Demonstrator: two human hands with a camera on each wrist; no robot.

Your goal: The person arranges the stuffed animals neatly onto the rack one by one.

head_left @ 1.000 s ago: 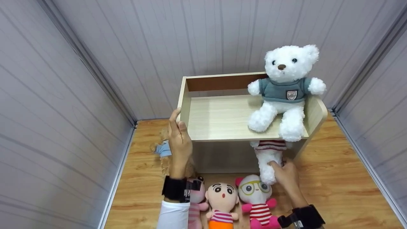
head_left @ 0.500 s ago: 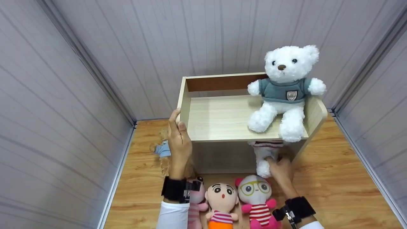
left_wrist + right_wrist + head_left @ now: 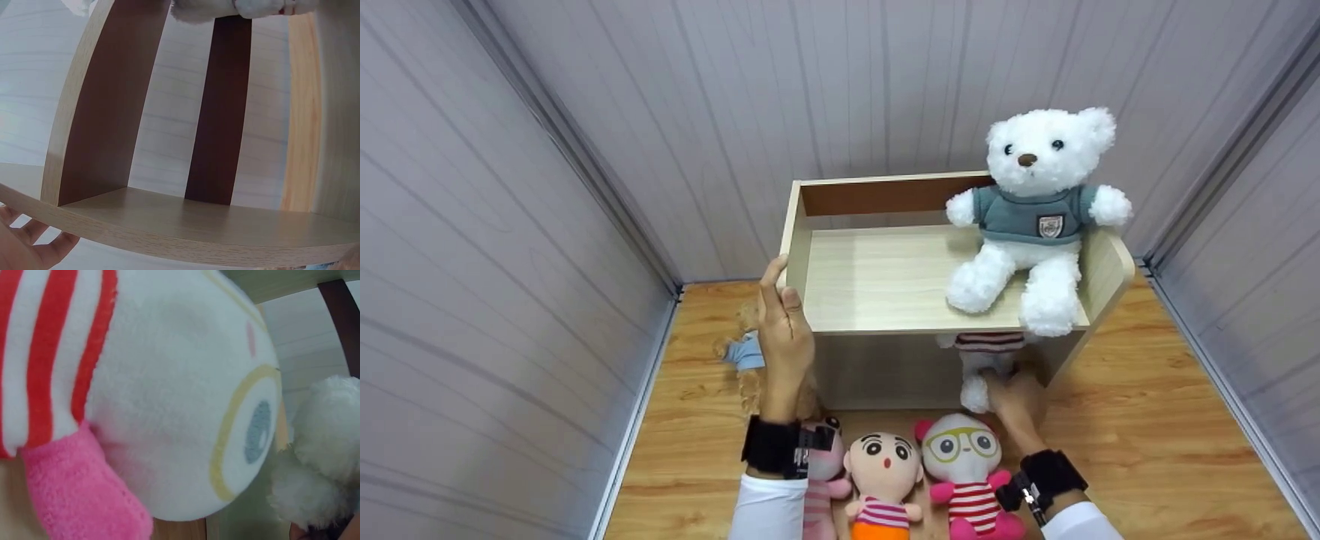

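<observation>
A white plush toy in a striped top point(image 3: 990, 343) stands in the lower compartment of a pale wooden shelf point(image 3: 885, 277). Its head is hidden under the upper board. My right hand point(image 3: 1018, 401) grips it by a leg; its white fluffy feet point(image 3: 329, 433) show in the right wrist view. Against the outer left side panel rests my left hand point(image 3: 786, 330), fingers mostly straight; the same hand point(image 3: 34, 247) appears at the lower left of the left wrist view. On the top board sits a white teddy bear point(image 3: 1035, 217) in a green sweater.
In front of the shelf lie a panda doll with yellow glasses point(image 3: 962, 457), a boy doll point(image 3: 885, 476) and a pink plush toy point(image 3: 821, 487). A brown bear in blue point(image 3: 745, 351) is left of the shelf. Panelled walls point(image 3: 847, 82) surround the wooden floor.
My right hand has moved forward and slightly left, carrying the white plush toy deeper into the lower compartment. My left hand has stayed on the side panel.
</observation>
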